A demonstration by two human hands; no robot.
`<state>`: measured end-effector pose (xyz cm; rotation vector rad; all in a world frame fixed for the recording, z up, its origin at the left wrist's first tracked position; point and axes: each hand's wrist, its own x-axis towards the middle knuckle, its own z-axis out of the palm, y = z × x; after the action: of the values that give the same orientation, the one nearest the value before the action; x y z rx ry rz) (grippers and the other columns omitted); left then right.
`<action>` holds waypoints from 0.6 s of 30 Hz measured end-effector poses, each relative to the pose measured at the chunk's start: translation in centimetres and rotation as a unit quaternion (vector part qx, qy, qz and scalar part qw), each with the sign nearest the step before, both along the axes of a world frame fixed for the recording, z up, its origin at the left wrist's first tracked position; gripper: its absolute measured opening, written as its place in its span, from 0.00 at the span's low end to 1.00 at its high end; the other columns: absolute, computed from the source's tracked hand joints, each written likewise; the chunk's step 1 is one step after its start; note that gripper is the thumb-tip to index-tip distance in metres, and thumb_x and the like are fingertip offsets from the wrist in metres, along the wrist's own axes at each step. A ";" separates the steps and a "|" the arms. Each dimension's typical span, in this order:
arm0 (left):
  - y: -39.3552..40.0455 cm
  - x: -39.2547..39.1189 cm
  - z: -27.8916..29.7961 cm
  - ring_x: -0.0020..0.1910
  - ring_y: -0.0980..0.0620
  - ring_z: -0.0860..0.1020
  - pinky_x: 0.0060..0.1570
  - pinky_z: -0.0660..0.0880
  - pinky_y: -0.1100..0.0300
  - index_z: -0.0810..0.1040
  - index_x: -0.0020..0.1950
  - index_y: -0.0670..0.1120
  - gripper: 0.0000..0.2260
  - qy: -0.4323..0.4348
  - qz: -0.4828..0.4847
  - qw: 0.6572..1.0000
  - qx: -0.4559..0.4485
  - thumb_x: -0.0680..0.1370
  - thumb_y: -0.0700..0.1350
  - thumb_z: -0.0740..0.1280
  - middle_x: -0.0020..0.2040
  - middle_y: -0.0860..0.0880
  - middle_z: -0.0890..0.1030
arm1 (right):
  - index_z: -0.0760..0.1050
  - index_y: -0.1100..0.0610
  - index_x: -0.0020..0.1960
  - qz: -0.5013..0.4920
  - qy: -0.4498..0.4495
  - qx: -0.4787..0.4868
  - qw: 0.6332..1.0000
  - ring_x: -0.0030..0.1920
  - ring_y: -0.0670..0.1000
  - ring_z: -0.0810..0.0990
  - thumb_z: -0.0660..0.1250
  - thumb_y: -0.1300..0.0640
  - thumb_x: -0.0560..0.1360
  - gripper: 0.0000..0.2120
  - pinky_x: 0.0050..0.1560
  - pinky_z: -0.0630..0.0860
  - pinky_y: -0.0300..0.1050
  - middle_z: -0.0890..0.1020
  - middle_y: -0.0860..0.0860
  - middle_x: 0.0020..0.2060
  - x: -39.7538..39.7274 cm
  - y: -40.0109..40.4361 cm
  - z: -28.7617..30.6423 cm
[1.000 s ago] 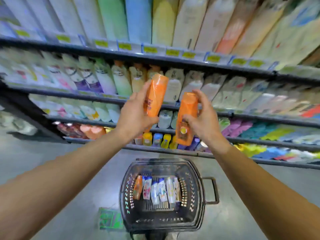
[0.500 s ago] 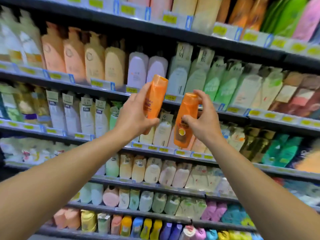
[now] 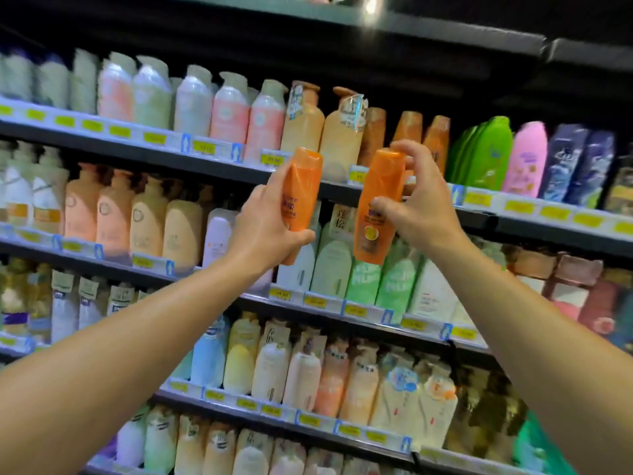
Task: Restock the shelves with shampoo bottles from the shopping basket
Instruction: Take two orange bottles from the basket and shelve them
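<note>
Two orange bottles, one in each of my hands, raised in front of stocked shelves. My left hand [image 3: 265, 221] is closed round the lower half of the left bottle [image 3: 303, 197]: thumb across the front near its base, the other fingers wrapped behind, cap end up and leaning slightly right. My right hand [image 3: 419, 207] grips the right bottle [image 3: 375, 207] more loosely; the thumb presses the label at mid-height, while the index finger [image 3: 409, 149] arches over the cap and the remaining fingers curl behind the far side, partly spread. This bottle stands nearly upright, base hanging below my thumb. The two bottles are near each other but apart, with a clear gap between them.

Beyond my fingertips run four full shelf levels of bottles, with part of a fifth at the bottom edge. Level with my right fingertips, a row of orange bottles [image 3: 438, 142] stands on the top shelf [image 3: 548, 217]; further right are green bottles [image 3: 486, 152] and one pink bottle [image 3: 525, 159]. Yellow price tags [image 3: 272, 160] line every shelf edge. The surroundings above are dark; much detail is blurred.
</note>
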<state>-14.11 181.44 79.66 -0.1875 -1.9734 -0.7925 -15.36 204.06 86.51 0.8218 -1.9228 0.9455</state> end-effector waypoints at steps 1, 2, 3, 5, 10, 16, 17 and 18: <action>0.8 -0.6 0.7 0.50 0.54 0.70 0.47 0.66 0.58 0.54 0.76 0.60 0.49 0.006 0.002 1.000 0.000 0.63 0.53 0.80 0.56 0.48 0.74 | 0.66 0.49 0.67 -0.001 0.015 -0.001 1.000 0.58 0.54 0.76 0.76 0.63 0.65 0.34 0.56 0.76 0.53 0.74 0.52 0.59 -0.5 0.9 1.3; 1.7 -1.1 1.3 0.50 0.54 0.70 0.47 0.67 0.58 0.54 0.76 0.61 0.49 0.013 0.005 1.000 -0.001 0.63 0.53 0.80 0.58 0.48 0.75 | 0.66 0.50 0.65 -0.001 0.030 -0.003 1.000 0.56 0.54 0.76 0.76 0.63 0.64 0.34 0.55 0.77 0.54 0.75 0.52 0.58 -1.0 1.9 2.6; 2.5 -1.6 2.0 0.51 0.53 0.72 0.47 0.68 0.57 0.54 0.76 0.61 0.49 0.021 0.008 1.000 -0.001 0.63 0.54 0.80 0.59 0.48 0.75 | 0.66 0.50 0.64 0.002 0.043 -0.007 0.999 0.54 0.54 0.77 0.77 0.63 0.63 0.34 0.53 0.78 0.54 0.75 0.51 0.56 -1.5 2.9 4.0; 4.2 -2.6 3.3 0.53 0.49 0.75 0.48 0.71 0.55 0.54 0.75 0.61 0.48 0.039 0.015 0.999 -0.005 0.63 0.54 0.80 0.60 0.48 0.75 | 0.66 0.50 0.62 0.008 0.061 -0.018 0.998 0.49 0.56 0.79 0.76 0.64 0.62 0.33 0.48 0.79 0.56 0.75 0.52 0.54 -2.5 4.9 6.7; 8.2 -4.5 6.1 0.50 0.47 0.78 0.49 0.78 0.50 0.54 0.75 0.63 0.49 0.077 -0.005 0.997 -0.003 0.63 0.51 0.80 0.58 0.48 0.75 | 0.65 0.49 0.64 -0.019 0.113 -0.005 0.993 0.50 0.54 0.78 0.74 0.63 0.62 0.34 0.49 0.79 0.50 0.74 0.55 0.56 -5.1 9.2 12.3; 11.3 -6.0 8.1 0.51 0.47 0.79 0.49 0.79 0.45 0.55 0.75 0.62 0.47 0.100 -0.015 0.995 -0.013 0.64 0.50 0.79 0.60 0.49 0.75 | 0.67 0.50 0.70 -0.065 0.120 0.056 0.989 0.54 0.52 0.74 0.75 0.63 0.65 0.37 0.55 0.76 0.46 0.71 0.56 0.60 -8.2 11.5 14.2; 11.6 -6.1 8.4 0.52 0.46 0.79 0.49 0.79 0.44 0.55 0.75 0.63 0.47 0.101 -0.014 0.995 -0.012 0.64 0.51 0.79 0.60 0.49 0.75 | 0.67 0.50 0.70 -0.065 0.118 0.061 0.989 0.55 0.52 0.74 0.76 0.63 0.65 0.37 0.55 0.76 0.46 0.71 0.56 0.60 -8.6 11.6 14.1; 11.9 -6.3 8.5 0.52 0.47 0.78 0.49 0.79 0.44 0.55 0.75 0.63 0.47 0.103 -0.014 0.995 -0.011 0.64 0.50 0.79 0.60 0.49 0.75 | 0.67 0.49 0.69 -0.065 0.113 0.066 0.989 0.55 0.53 0.74 0.77 0.63 0.65 0.37 0.54 0.76 0.46 0.71 0.55 0.59 -9.0 11.6 13.9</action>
<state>-20.40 193.31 88.21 -0.2983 -1.7897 -0.7386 -24.35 215.68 100.45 0.8309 -1.8291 0.6250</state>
